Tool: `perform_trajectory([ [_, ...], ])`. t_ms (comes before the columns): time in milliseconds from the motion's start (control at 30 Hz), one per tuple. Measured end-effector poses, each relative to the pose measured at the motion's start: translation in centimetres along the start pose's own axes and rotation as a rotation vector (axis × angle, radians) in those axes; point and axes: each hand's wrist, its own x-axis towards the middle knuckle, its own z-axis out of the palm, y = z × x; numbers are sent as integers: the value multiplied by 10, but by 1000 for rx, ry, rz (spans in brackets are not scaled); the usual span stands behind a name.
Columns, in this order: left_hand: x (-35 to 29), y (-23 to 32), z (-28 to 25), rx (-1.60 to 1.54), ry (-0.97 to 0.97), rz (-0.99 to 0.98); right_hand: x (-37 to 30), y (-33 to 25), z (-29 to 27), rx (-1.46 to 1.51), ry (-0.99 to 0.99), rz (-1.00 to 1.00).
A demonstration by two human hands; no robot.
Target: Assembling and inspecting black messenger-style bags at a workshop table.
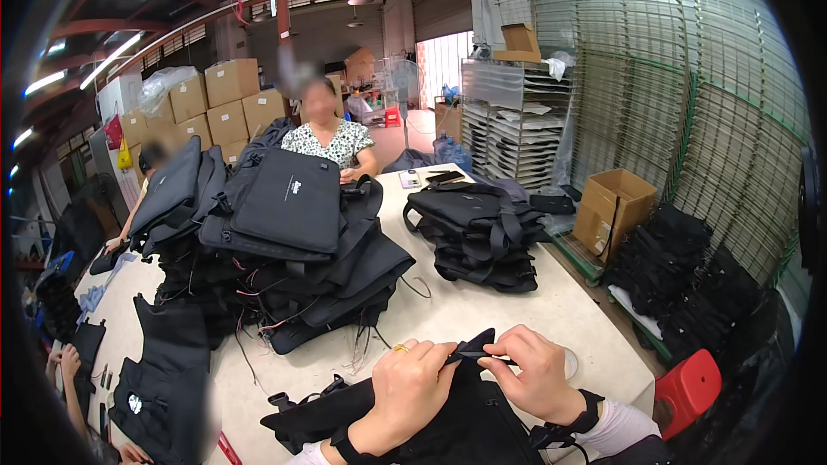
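Note:
A black fabric bag (457, 426) lies on the pale table (564, 310) close in front of me. Above it, my left hand (409, 387), with a gold-coloured ring, pinches one end of a raised black fabric strip (473, 349). My right hand (536, 373) grips the same strip between thumb and fingers a short way to the right. Whether the strip is a strap or the bag's edge I cannot tell. Dark bands circle both wrists. A black buckle (282, 400) shows at the bag's left side.
Tall piles of black bags (284, 202) with loose threads stand at the left, and a smaller stack (478, 232) sits farther right. One person (332, 142) is across the table; others work at the left. A red stool (689, 392) stands beyond the right edge.

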Motion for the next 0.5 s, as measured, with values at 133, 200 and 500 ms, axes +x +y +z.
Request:
perform_trajectory([
  [133,0,3,-3,-28,-9,-2,-4,3,1,175,5,129],
  [200,1,2,-5,-30,-24,-9,-6,14,7,304,-4,216],
  [500,13,-10,-9,36,-99,92,7,49,13,957,-169,559],
])
